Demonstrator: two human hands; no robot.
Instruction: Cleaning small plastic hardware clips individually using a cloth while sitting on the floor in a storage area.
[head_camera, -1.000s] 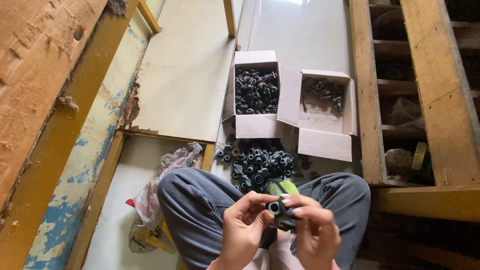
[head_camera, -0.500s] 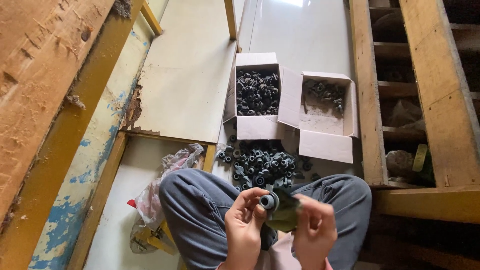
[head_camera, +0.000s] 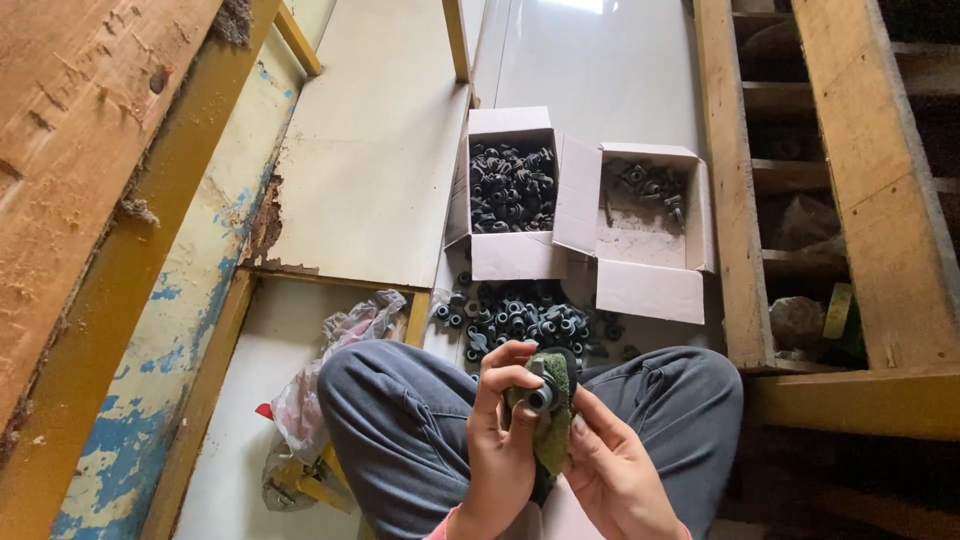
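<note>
Above my crossed legs in grey trousers, my left hand pinches a small dark round metal part between thumb and fingers. My right hand holds a green cloth wrapped around that part from the right. On the floor just beyond my knees lies a loose pile of the same dark parts. Behind it stand two open white cardboard boxes: the left box is full of dark parts, the right box holds only a few.
A crumpled plastic bag lies by my left knee. Wooden beams and slats run along the right. A worn painted wooden frame rises on the left. A pale board covers the floor at the back.
The green cloth has come up around the part. Both hands have shifted slightly up and towards each other while turning it.
</note>
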